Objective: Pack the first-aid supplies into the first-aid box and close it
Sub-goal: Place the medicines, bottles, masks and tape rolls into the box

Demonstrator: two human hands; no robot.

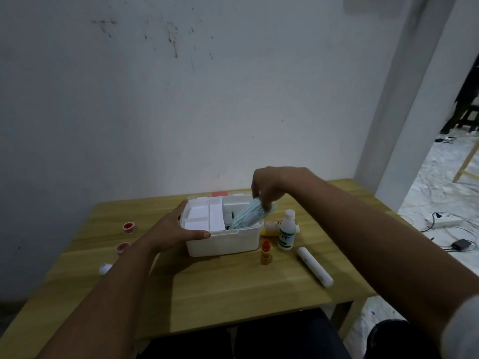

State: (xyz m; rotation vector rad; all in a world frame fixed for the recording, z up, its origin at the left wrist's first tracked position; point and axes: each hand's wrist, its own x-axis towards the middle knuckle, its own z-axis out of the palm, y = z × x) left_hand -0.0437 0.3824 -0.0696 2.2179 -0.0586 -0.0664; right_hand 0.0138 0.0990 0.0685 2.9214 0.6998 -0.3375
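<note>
Stuffing blue face masks (250, 213) into first-aid box (225, 240) w/ right hand (269, 189) pinching them; left hand (172, 228) spread, bracing box's left wall. Next: release, grab bottles (still on surface (233, 286), right of box)

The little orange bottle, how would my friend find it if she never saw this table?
Start at the white first-aid box in the middle of the wooden table. Look just past its front right corner: the little orange bottle stands upright there. It is the only amber one, red-capped, shorter than the white bottle beside it.
</note>
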